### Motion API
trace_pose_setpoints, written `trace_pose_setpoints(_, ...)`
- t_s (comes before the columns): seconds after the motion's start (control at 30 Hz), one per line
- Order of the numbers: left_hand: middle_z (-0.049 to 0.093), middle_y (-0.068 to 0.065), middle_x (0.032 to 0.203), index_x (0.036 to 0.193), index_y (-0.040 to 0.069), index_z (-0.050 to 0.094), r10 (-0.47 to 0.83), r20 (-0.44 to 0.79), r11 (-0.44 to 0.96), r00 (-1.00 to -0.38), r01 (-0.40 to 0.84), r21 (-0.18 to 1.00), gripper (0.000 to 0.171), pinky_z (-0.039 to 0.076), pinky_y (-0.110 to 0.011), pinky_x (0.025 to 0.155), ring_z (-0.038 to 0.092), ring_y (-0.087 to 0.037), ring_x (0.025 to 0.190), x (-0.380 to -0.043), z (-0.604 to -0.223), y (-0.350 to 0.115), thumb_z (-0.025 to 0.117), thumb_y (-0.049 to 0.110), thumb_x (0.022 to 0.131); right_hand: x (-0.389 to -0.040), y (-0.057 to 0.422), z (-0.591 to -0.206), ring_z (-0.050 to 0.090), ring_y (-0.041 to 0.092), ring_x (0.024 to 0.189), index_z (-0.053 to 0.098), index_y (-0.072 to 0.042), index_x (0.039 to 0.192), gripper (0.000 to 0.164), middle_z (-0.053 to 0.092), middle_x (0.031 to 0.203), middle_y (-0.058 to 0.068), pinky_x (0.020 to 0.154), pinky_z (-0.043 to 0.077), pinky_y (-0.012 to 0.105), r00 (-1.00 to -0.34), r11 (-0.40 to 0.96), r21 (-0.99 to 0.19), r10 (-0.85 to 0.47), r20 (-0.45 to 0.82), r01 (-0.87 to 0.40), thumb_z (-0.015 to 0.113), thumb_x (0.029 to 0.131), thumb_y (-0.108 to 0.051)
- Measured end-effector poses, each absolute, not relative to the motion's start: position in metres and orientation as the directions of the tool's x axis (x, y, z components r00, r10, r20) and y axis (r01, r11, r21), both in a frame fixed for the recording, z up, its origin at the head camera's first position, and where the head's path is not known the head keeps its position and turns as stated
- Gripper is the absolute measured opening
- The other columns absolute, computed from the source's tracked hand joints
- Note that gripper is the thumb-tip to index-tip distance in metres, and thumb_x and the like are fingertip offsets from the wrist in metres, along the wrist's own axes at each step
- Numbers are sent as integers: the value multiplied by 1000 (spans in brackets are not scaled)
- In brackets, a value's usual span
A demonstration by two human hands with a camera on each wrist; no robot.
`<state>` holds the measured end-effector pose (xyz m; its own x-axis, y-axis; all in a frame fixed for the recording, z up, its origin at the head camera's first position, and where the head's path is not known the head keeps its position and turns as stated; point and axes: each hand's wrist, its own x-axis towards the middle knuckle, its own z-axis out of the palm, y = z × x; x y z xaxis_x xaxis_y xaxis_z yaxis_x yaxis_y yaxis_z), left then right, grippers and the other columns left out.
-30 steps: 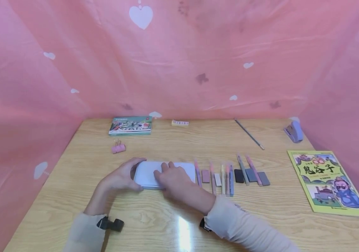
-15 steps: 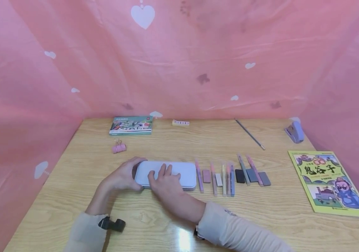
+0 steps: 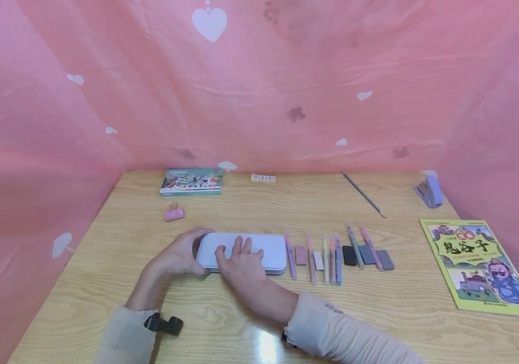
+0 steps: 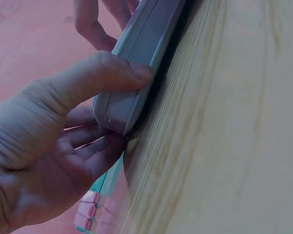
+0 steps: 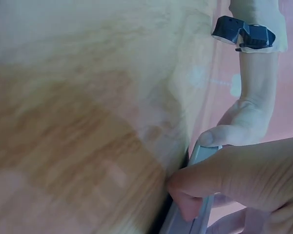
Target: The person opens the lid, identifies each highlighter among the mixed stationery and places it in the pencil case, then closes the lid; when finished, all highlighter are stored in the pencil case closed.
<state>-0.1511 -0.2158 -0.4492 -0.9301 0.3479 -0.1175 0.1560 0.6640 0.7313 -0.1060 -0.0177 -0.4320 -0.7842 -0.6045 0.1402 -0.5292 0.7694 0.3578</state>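
Observation:
A pale blue-white pencil case (image 3: 274, 253) lies flat on the wooden table, and a seam along its side shows in the left wrist view. My left hand (image 3: 178, 255) grips its left end, the thumb on the near side and the fingers round the far corner. Over the top of the case lies my right hand (image 3: 243, 270), fingers spread across the lid. In the right wrist view the bent thumb of that hand presses at the near side of the case (image 5: 203, 154). Whatever may be under that thumb tip is hidden.
Right of the case lie several highlighters (image 3: 311, 260) and small erasers (image 3: 349, 256). Further back are a green box (image 3: 191, 182), a pink binder clip (image 3: 174, 214), a small striped block (image 3: 263, 178), a pencil (image 3: 364, 194) and a purple stapler (image 3: 429, 192). A yellow-green book (image 3: 482, 268) lies far right.
My right hand has moved left along the case and its fingers have spread over the lid. My left hand keeps its grip on the left end.

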Motion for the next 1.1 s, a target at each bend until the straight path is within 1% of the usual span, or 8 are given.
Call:
trace_pose_setpoints(0.17,54,4,125,133,21,47,350,-91,660,-932,177,730,97,43,-42,98,50,-20,109,-156,-448,-217,89,9,46,-115,-14,-418,64,32,82,50,-18,115,31,67,98,15,59,56,45,-790,809,250,-581,199,-532,58,86,-15)
trace_pose_setpoints(0.3,52,4,130,136,22,45,349,-107,636,-931,152,757,102,39,-44,104,48,-20,116,-160,-447,-219,93,14,46,-130,-3,-395,58,24,69,54,-16,105,33,62,84,7,49,50,35,-778,787,68,-617,122,-614,65,75,-9)
trace_pose_setpoints(0.4,48,3,136,141,21,39,362,-138,582,-922,108,806,107,34,-44,110,44,-20,125,-162,-446,-221,93,19,49,-143,8,-382,58,18,66,60,-14,99,26,63,81,4,46,47,28,-754,752,-55,-654,70,-657,66,75,-8)
trace_pose_setpoints(0.5,46,1,140,145,22,35,374,-159,514,-914,62,855,106,32,-44,112,41,-23,131,-162,-447,-224,91,21,55,-157,17,-369,54,13,60,66,-14,94,17,65,76,1,42,42,22,-753,744,-120,-653,78,-657,65,78,-9)
trace_pose_setpoints(0.67,43,-2,144,144,26,35,408,-126,413,-904,60,909,87,33,-44,112,38,-27,134,-162,-450,-228,80,8,71,-181,21,-357,51,10,56,70,-16,96,18,67,76,-1,39,39,20,-774,766,-112,-627,90,-633,61,83,-9)
trace_pose_setpoints(0.73,42,-5,145,145,25,33,417,-100,377,-903,71,923,87,33,-45,111,39,-28,134,-162,-453,-229,77,2,73,-193,20,-356,51,10,55,70,-16,94,16,65,72,-2,39,40,19,-784,778,-98,-611,107,-620,59,85,-9)
trace_pose_setpoints(0.9,41,-13,144,151,23,18,414,-55,292,-909,75,954,102,32,-47,111,39,-33,133,-160,-457,-229,73,-7,71,-220,13,-361,51,12,55,71,-17,86,18,56,63,-4,41,41,23,-824,826,-58,-550,136,-561,54,92,-13)
trace_pose_setpoints(1.1,37,-17,145,151,35,-2,398,-64,250,-915,41,967,121,34,-45,110,38,-34,132,-156,-455,-231,73,-12,68,-244,4,-372,53,13,60,71,-18,90,19,56,65,-3,45,43,24,-861,859,-70,-501,88,-507,53,93,-15)
